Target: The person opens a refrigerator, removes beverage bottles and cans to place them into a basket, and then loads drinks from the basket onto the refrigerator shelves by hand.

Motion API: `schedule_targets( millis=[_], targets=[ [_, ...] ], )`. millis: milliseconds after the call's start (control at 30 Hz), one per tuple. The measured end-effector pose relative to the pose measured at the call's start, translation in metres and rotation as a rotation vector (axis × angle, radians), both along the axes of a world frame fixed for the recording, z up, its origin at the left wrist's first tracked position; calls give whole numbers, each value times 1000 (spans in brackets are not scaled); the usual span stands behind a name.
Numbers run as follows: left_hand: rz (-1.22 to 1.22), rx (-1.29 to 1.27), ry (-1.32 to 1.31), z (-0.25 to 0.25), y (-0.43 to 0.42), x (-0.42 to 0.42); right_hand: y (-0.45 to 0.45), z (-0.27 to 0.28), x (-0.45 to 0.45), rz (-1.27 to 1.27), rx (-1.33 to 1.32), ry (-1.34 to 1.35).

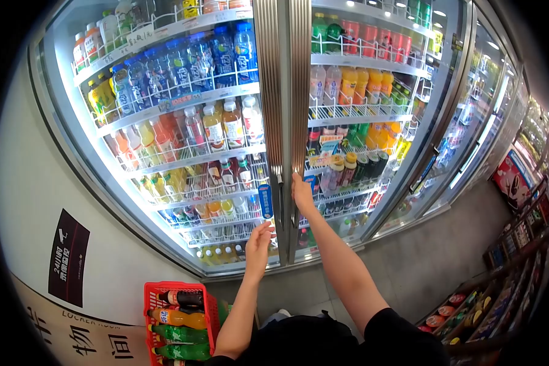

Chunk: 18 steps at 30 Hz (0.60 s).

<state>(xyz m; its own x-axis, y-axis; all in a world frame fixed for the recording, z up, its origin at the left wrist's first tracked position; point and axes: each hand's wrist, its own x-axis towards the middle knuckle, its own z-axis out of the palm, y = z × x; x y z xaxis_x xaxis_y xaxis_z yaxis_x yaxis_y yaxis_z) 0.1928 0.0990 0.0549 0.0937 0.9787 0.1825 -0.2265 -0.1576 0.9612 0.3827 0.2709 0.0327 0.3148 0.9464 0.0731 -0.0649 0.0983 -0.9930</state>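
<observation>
My right hand (301,193) is closed around the handle edge of the right glass cooler door (299,91). Lower and to the left, my left hand (258,247) is raised in front of the left cooler door (266,73), its fingers loosely bent and slightly apart, with nothing visible in it. Just above that hand, a blue sticker (265,201) is on the left door. Behind the glass stand rows of blue-labelled bottles (171,67), orange drink bottles (360,85) and red cans (378,41). Both doors appear shut.
At my lower left stands a red shopping basket (210,305) holding a dark bottle (183,297), an orange bottle (178,317) and green bottles (183,343). More cooler doors (463,140) run along the right. Shelves of packaged goods (470,311) stand at the lower right.
</observation>
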Motion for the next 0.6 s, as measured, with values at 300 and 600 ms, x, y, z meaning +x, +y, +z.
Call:
schedule_targets(
  millis=[300, 600],
  targets=[
    [0, -87, 10, -24, 4, -16, -37, -20, -4, -240, 6, -205],
    [-17, -108, -12, -17, 16, 1, -110, -35, 11, -283, 92, -192]
  ],
)
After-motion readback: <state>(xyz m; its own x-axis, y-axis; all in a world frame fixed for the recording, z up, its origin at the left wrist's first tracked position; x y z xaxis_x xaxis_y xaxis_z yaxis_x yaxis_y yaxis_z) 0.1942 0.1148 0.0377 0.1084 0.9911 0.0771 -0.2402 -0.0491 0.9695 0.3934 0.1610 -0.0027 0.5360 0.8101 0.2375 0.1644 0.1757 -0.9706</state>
